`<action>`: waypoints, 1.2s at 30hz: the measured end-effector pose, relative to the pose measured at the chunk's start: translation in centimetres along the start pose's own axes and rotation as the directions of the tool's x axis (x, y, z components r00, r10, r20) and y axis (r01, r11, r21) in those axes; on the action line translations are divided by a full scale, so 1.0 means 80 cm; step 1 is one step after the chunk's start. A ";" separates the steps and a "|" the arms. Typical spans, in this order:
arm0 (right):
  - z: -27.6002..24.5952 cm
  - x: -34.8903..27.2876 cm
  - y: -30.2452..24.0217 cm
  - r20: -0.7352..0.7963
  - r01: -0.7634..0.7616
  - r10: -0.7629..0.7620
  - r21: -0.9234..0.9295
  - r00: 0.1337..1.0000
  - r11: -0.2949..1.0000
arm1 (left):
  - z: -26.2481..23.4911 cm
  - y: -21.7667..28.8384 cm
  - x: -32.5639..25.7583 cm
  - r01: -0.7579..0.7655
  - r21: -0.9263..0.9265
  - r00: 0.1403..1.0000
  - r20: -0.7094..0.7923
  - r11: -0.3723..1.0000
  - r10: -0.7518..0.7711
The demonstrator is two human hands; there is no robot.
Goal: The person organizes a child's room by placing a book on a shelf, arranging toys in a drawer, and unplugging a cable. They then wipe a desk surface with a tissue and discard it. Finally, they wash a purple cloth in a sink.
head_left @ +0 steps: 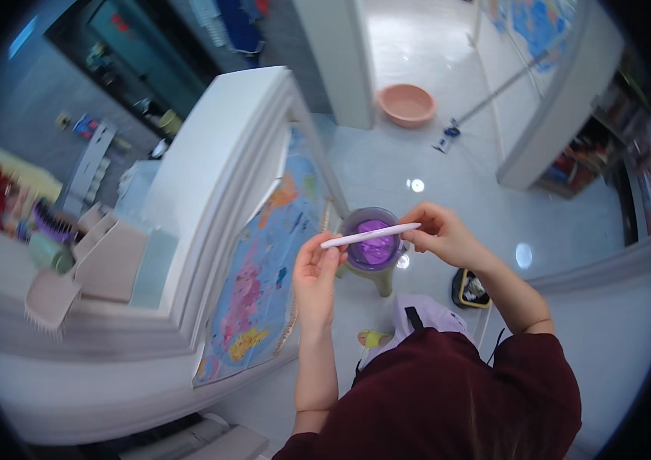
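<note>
Between my two hands lies a slim, pale pink pen-shaped stick, tilted slightly up toward the right. My left hand pinches its left end between thumb and fingers. At the tapered right end, my right hand closes its fingertips on it. What kind of stick it is, I cannot tell. Behind and below it stands a grey-purple tub with bright purple material inside. The tub rests on a pale green stool, and the stick crosses in front of its opening.
At my left is a white cabinet with a colourful picture sheet on its side. A beige holder and a hairbrush sit on top. Ahead are a pink basin and a mop; a black bin stands near my right.
</note>
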State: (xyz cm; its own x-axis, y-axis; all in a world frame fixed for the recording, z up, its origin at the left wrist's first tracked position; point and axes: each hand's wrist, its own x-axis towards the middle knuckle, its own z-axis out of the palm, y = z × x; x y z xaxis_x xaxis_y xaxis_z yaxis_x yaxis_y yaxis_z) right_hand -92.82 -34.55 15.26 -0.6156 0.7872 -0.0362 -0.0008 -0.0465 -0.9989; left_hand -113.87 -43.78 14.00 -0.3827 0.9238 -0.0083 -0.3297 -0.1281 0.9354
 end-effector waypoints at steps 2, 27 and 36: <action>-0.048 -0.035 0.022 -0.164 -0.058 0.070 0.076 0.984 0.995 | 0.045 -0.031 0.012 0.059 0.018 0.988 0.140 0.998 -0.061; -0.508 -0.168 0.100 -0.863 -0.226 -0.193 -0.327 0.467 0.917 | 0.580 -0.355 0.251 0.230 0.673 0.274 0.649 0.703 -0.710; -0.610 -0.142 0.085 -0.985 -0.568 -0.050 -0.136 0.165 0.812 | 0.737 -0.462 0.324 0.204 0.753 -0.149 0.656 0.626 -0.740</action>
State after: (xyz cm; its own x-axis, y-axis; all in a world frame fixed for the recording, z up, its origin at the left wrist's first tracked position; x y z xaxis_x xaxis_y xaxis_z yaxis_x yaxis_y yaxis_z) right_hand -47.39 -13.81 7.45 0.6745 0.7381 0.0148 0.4565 -0.4013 -0.7941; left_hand -60.75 6.19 0.09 0.8670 0.1934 -0.4592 0.3654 0.3797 0.8499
